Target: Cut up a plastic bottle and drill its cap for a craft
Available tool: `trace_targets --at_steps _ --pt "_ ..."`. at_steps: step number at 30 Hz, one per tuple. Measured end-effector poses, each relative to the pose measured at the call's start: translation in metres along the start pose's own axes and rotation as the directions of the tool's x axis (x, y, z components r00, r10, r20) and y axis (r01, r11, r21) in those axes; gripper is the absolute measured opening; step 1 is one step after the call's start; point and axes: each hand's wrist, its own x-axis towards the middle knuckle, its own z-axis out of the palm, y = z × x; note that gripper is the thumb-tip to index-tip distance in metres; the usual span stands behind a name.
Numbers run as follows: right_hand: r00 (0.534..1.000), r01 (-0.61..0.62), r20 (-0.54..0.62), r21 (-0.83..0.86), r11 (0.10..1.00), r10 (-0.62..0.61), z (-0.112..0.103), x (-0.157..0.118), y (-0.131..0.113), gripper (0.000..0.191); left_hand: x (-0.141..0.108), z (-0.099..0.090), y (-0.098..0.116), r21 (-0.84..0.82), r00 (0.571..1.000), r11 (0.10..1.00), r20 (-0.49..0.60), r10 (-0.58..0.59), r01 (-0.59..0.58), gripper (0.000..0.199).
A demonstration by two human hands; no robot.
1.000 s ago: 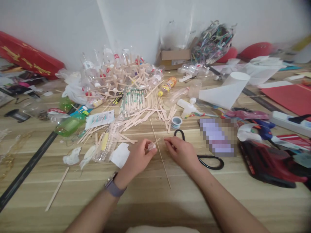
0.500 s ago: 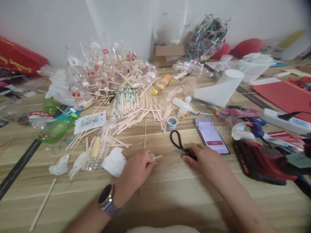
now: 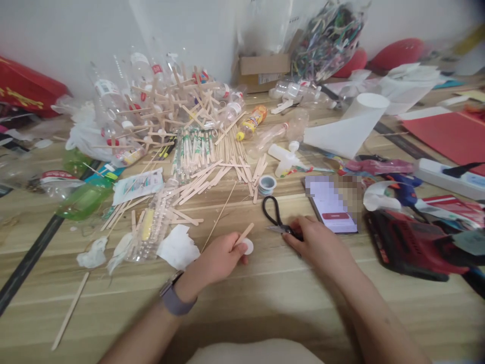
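Note:
My left hand (image 3: pixel 223 255), wearing a watch, is closed around a short wooden craft stick (image 3: pixel 245 232) and a small white round cap (image 3: pixel 248 246). A thin bamboo skewer (image 3: pixel 220 217) slants from behind that hand toward the stick pile; whether the fingers hold it is hidden. To the right, my right hand (image 3: pixel 318 242) has its fingers closed on one black handle of a pair of scissors (image 3: pixel 278 217). Their other handle loop points away, and a short stretch of blade shows leftward. Just beyond the scissors sits a roll of tape (image 3: pixel 267 185).
Craft sticks (image 3: pixel 206 182) and plastic bottles (image 3: pixel 109 96) crowd the back left. A phone (image 3: pixel 333 207) lies beside my right hand, with a red-and-black power tool (image 3: pixel 405 247) further right. Torn white paper (image 3: pixel 178 247) is left of my left hand; a cardboard box (image 3: pixel 263 65) stands behind.
My left hand has turned, bringing the craft stick upward and the white cap to its right side. The skewer has swung from upright to slanted. My right hand stays on the scissors.

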Motion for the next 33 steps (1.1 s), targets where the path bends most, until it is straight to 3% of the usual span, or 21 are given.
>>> trace_targets --at_steps 3,6,10,13,15,18,20,22,24,28,33 --pt "1.0 0.01 -0.015 0.049 0.999 -0.009 0.002 -0.001 0.0 0.013 0.0 -0.005 -0.001 -0.006 0.999 1.0 -0.033 0.013 -0.013 0.026" --pt "1.0 0.029 -0.008 0.093 0.995 -0.028 0.003 0.0 0.001 0.014 -0.002 -0.019 -0.003 0.1 0.985 0.994 -0.172 -0.02 0.037 0.029" --pt "1.0 0.007 0.018 0.193 0.981 -0.01 0.0 0.001 0.002 0.019 -0.008 -0.034 -0.004 0.399 0.896 0.883 -0.441 -0.051 0.247 0.042" --pt "0.999 -0.001 0.047 0.327 0.945 -0.015 -0.004 0.001 0.004 0.023 -0.015 -0.032 0.0 0.439 0.83 0.835 -0.557 -0.035 0.33 0.035" --pt "0.996 0.002 0.077 0.417 0.909 -0.037 -0.006 0.0 0.006 0.025 -0.02 -0.022 0.004 0.418 0.847 0.873 -0.531 0.01 0.252 0.028" --pt "0.981 -0.058 0.185 0.579 0.813 -0.062 -0.006 -0.002 0.009 0.027 -0.021 0.001 0.012 0.397 0.947 0.917 -0.303 0.108 0.023 0.031" --pt "0.966 -0.105 0.248 0.649 0.754 -0.079 -0.004 -0.004 0.01 0.027 -0.018 0.014 0.016 0.374 0.975 0.928 -0.205 0.085 -0.002 0.032" --pt "0.957 -0.104 0.269 0.668 0.737 -0.108 -0.002 -0.005 0.008 0.031 -0.013 0.023 0.017 0.392 0.978 0.92 -0.19 0.092 -0.01 0.027" --pt "0.951 -0.076 0.274 0.66 0.747 -0.145 -0.002 -0.006 0.006 0.033 -0.01 0.026 0.015 0.485 0.952 0.873 -0.246 0.183 -0.043 0.023" --pt "0.929 -0.046 0.309 0.643 0.765 -0.204 -0.005 -0.004 0.003 0.034 -0.017 0.027 -0.002 0.668 0.808 0.735 -0.367 0.461 -0.116 0.018" --pt "0.947 -0.013 0.266 0.595 0.804 -0.182 -0.007 -0.003 -0.002 0.039 -0.032 0.042 -0.027 0.78 0.729 0.565 -0.22 0.649 -0.268 0.021"
